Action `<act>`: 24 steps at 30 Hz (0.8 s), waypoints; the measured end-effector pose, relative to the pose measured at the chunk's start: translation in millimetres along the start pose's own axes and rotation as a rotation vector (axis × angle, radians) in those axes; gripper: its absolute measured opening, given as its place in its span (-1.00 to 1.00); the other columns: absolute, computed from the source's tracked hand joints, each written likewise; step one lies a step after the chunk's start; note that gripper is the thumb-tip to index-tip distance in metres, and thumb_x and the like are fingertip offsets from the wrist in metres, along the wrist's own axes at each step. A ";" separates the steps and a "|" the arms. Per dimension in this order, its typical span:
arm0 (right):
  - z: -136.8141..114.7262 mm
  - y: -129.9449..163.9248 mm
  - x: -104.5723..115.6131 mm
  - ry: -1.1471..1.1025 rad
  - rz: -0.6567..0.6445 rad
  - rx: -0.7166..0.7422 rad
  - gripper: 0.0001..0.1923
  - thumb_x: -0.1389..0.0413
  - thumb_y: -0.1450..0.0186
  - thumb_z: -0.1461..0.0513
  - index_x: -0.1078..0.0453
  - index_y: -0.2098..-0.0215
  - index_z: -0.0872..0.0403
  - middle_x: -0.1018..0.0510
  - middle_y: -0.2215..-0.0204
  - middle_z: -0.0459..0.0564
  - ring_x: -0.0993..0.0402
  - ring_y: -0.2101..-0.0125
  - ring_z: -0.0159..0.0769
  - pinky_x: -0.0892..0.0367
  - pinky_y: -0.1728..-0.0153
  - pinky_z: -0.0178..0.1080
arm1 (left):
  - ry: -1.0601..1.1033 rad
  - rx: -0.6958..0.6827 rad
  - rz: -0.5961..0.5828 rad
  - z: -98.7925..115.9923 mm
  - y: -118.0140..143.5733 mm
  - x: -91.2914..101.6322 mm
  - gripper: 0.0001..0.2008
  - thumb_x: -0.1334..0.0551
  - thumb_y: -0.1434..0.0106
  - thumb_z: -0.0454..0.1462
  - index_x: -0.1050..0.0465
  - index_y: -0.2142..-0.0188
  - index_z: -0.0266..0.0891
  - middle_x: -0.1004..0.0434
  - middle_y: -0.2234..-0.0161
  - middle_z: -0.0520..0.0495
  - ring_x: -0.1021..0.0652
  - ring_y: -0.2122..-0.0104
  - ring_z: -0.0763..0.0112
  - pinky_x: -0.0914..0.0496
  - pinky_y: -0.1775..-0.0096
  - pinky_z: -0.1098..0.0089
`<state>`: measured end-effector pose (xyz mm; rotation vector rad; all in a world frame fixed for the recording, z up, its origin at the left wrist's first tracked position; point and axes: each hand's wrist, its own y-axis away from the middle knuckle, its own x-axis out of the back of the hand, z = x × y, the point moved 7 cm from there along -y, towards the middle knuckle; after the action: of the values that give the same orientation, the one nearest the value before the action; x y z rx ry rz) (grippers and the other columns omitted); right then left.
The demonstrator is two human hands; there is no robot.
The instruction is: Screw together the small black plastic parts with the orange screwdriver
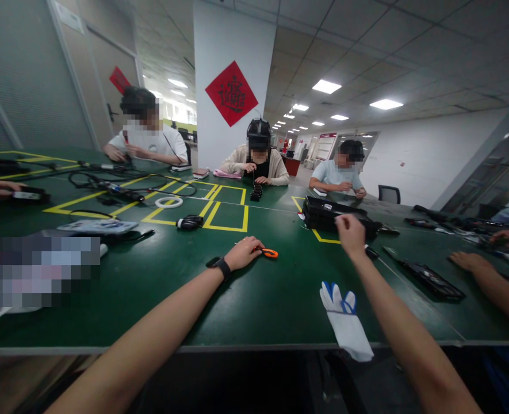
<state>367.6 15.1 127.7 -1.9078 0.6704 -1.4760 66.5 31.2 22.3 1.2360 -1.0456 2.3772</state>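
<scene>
On the green table, my left hand, with a dark watch at its wrist, curls over a small tool with an orange-and-black handle. The handle sticks out to the right of my fingers, and the rest of the tool is mostly hidden. My right hand is lifted in front of a long black case-like device. Its fingers are pinched together, and whatever they may hold is too small to see. Nearer me, a white glove with blue parts lies across the front table edge.
Yellow tape marks rectangles on the table. Left of centre are a white ring-shaped roll, a black coiled cable and loose black cables. A flat black panel lies right. Co-workers sit opposite; other people's hands show at both sides.
</scene>
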 end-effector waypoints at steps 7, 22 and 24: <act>-193.9 71.5 -98.3 0.111 -0.612 0.491 -0.73 0.07 -0.28 0.13 -0.29 0.14 0.08 -0.36 0.20 0.07 -0.31 0.19 -0.20 -0.26 0.31 -0.27 | -0.353 0.182 0.293 -22.8 11.0 72.0 -0.74 -0.06 -0.20 -0.23 -0.35 0.12 -0.18 -0.34 0.13 -0.15 -0.32 0.06 0.19 -0.12 -0.01 0.18; -160.3 60.9 -125.5 -0.137 -0.597 0.169 -0.69 0.05 -0.24 0.04 -0.32 0.18 0.04 -0.46 0.30 -0.02 -0.37 0.31 -0.29 -0.13 0.38 -0.33 | -0.668 0.875 0.427 -148.8 83.7 137.4 -0.58 -0.14 -0.05 -0.07 -0.34 0.16 -0.28 -0.30 0.11 -0.30 -0.25 0.06 -0.04 -0.09 0.05 0.07; -159.5 60.4 -126.4 -0.134 -0.591 0.158 -0.69 0.04 -0.23 0.04 -0.33 0.18 0.03 -0.48 0.31 -0.02 -0.38 0.32 -0.28 -0.12 0.39 -0.33 | -0.669 0.863 0.412 -146.6 81.7 137.5 -0.59 -0.14 -0.05 -0.05 -0.35 0.18 -0.26 -0.31 0.12 -0.29 -0.26 0.07 -0.05 -0.10 0.07 0.07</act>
<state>181.1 38.4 29.0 -2.1556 -0.0906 -1.6583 -147.5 64.2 37.0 2.4310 -0.3711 2.9329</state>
